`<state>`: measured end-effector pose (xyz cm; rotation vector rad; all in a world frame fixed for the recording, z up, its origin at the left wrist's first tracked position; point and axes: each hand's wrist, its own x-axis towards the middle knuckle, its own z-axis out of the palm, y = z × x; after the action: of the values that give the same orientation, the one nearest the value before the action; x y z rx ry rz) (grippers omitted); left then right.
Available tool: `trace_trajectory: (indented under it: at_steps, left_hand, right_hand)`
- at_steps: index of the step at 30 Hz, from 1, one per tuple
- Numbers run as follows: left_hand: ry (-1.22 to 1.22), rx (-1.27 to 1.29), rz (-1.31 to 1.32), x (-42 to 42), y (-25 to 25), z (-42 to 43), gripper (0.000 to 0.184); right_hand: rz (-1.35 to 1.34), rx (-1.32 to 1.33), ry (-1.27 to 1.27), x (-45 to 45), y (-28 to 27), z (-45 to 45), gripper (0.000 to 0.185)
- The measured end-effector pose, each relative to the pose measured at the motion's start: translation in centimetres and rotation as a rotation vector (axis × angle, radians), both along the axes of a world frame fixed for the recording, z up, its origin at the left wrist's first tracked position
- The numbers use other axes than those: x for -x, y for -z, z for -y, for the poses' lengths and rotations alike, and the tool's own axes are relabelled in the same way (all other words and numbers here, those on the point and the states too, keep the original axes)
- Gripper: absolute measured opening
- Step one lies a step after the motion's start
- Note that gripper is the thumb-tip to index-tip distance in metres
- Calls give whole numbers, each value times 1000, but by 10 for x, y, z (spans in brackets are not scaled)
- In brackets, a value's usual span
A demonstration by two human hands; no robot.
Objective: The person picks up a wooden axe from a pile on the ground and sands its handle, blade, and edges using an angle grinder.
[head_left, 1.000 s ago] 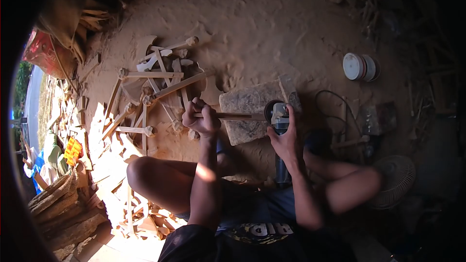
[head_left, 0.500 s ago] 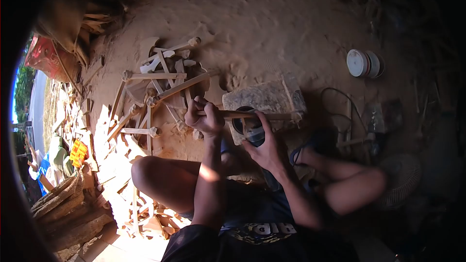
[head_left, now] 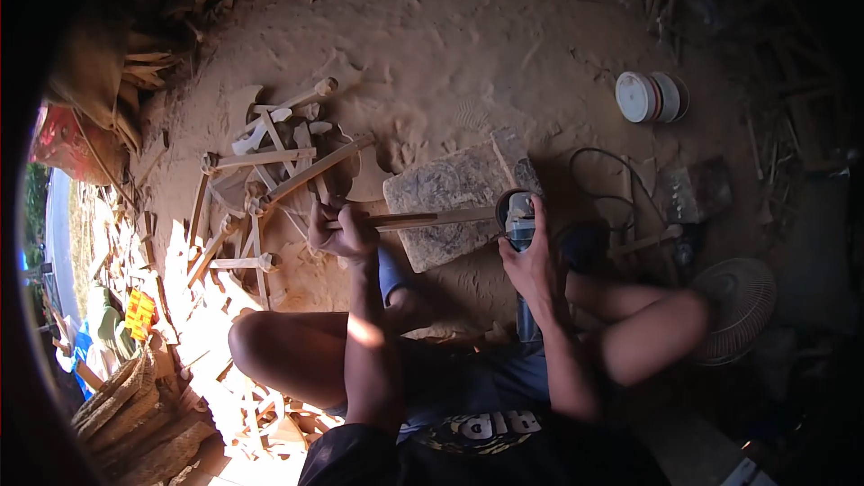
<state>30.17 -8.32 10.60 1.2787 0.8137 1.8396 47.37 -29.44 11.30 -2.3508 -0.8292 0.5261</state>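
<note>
My left hand point(head_left: 344, 231) is closed round one end of a long, narrow brown strip point(head_left: 432, 218); whether it is wood or bone I cannot tell. The strip runs level to the right, above a rough stone block point(head_left: 432, 247). In my right hand point(head_left: 534, 256) is an angle grinder point(head_left: 523, 232), its body pointing down toward my lap. The round dark guard at the grinder's head meets the strip's far end, and the exact contact is hidden. A slim bar point(head_left: 513, 157) lies across the block's right end.
A pile of bone-like pieces with knobbed ends point(head_left: 270, 160) lies left of the block. White round tubs point(head_left: 637, 97) rest on the dusty ground at right, near a looped black cable point(head_left: 598, 151). A round fan grille point(head_left: 738, 310) stands beside my right knee.
The grinder has moved right along the strip, from near its middle to its far end. My left hand has shifted slightly left and down in view, and the whole view has shifted too.
</note>
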Motion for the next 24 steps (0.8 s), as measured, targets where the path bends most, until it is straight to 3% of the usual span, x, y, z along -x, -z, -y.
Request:
trace_trajectory:
  at_steps: [2,8,9,13,17,22,24]
  left_hand:
    - [-3,5,-16,0,-2,2,18]
    - [-6,-19,-32,1,1,1,19]
    - [4,-23,-16,2,3,0,20]
    - [57,3,34,5,5,1,21]
    - [135,2,52,12,9,-3,23]
    - [15,49,66,21,34,-10,21]
    - [16,61,63,31,48,-15,19]
  right_hand:
    - [39,-7,-13,-2,1,-2,93]
    - [-351,-81,-238,30,-21,-35,91]
    - [-254,-208,-279,37,-17,-39,92]
    - [-293,-131,-349,42,-27,-53,90]
    - [-194,-128,-240,32,-21,-37,92]
    - [-193,20,6,12,-17,-14,90]
    - [-165,-55,-18,17,-3,-5,91]
